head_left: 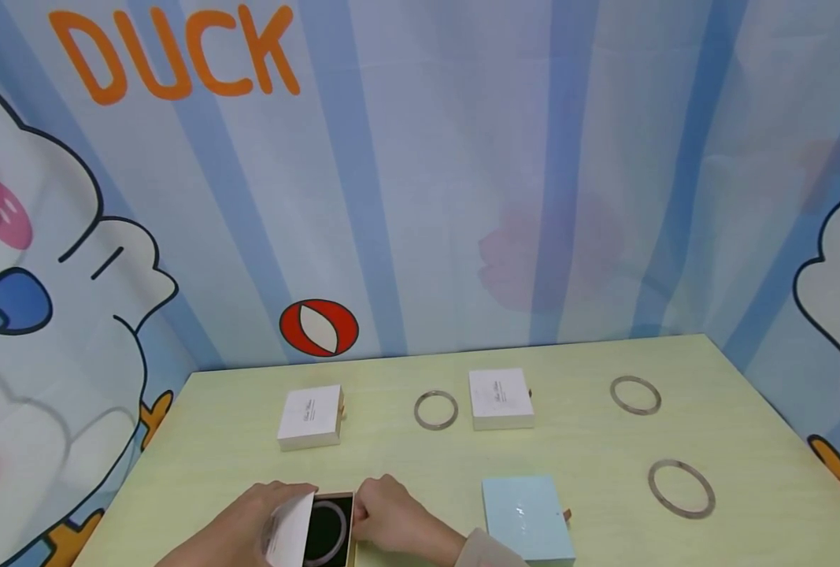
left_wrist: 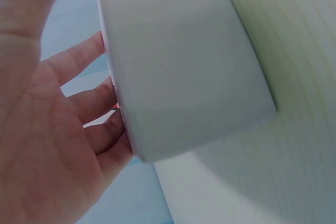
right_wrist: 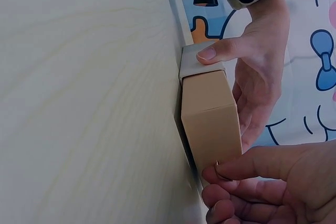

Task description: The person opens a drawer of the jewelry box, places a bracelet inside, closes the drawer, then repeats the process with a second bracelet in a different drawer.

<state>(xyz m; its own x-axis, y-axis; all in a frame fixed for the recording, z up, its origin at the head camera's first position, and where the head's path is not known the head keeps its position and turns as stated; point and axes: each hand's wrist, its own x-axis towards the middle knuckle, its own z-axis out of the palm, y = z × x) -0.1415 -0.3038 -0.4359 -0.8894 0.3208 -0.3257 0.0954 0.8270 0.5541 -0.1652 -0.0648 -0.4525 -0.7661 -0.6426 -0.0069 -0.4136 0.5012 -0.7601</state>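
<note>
A white drawer box is partly pulled open at the table's front. My left hand (head_left: 238,524) holds its white sleeve (head_left: 288,534), thumb on one face and fingers on the opposite side. The sleeve (left_wrist: 178,72) fills much of the left wrist view. Out of it slides a tan drawer (right_wrist: 210,129) with a dark lining, and a greyish bangle (head_left: 345,531) lies inside. At the drawer's outer end my right hand (head_left: 398,516) pinches a small pull tab (right_wrist: 218,170) between thumb and finger, mostly hidden by the fingertips.
Two closed white boxes, one on the left (head_left: 311,417) and one in the middle (head_left: 501,398), stand farther back. A light blue box (head_left: 529,516) is right of my hands. Loose bangles lie between the white boxes (head_left: 416,411), at back right (head_left: 635,411) and front right (head_left: 689,514).
</note>
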